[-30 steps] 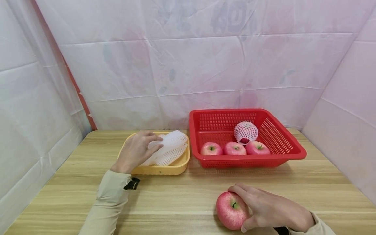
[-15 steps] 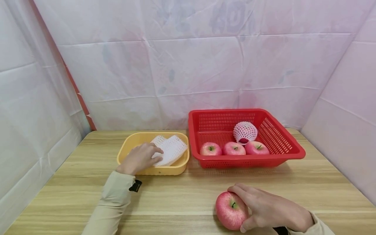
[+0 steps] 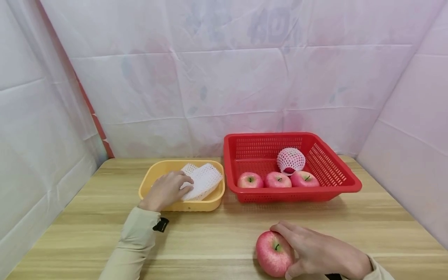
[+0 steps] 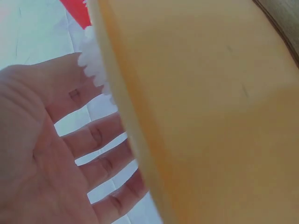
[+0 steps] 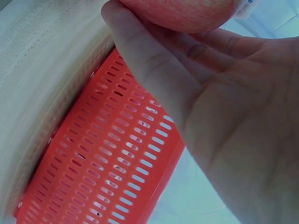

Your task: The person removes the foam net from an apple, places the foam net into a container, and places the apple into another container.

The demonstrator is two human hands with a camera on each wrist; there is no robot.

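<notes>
My left hand [image 3: 168, 188] reaches into the yellow tray [image 3: 147, 182], over white foam net sleeves [image 3: 204, 181]. In the head view, thumb and forefinger stand a little apart at the net's edge. The left wrist view shows spread fingers [image 4: 88, 140], their tips hidden behind the tray wall. My right hand [image 3: 315, 251] grips a pink-red apple [image 3: 274, 252] resting on the table, with the thumb at its near side and fingers over its far side. In the right wrist view the apple [image 5: 187, 11] is cut off at the top.
A red perforated basket [image 3: 292, 190] stands at the back, right of the tray. It holds several bare apples [image 3: 278, 180] along its front and one apple in a foam net [image 3: 291, 160]. Pale cloth [image 3: 224, 85] encloses the wooden table [image 3: 196, 241].
My left hand has lowered into the tray, and the foam net that stood raised now lies flatter. The right hand and its apple have stayed put. The head view has tilted slightly.
</notes>
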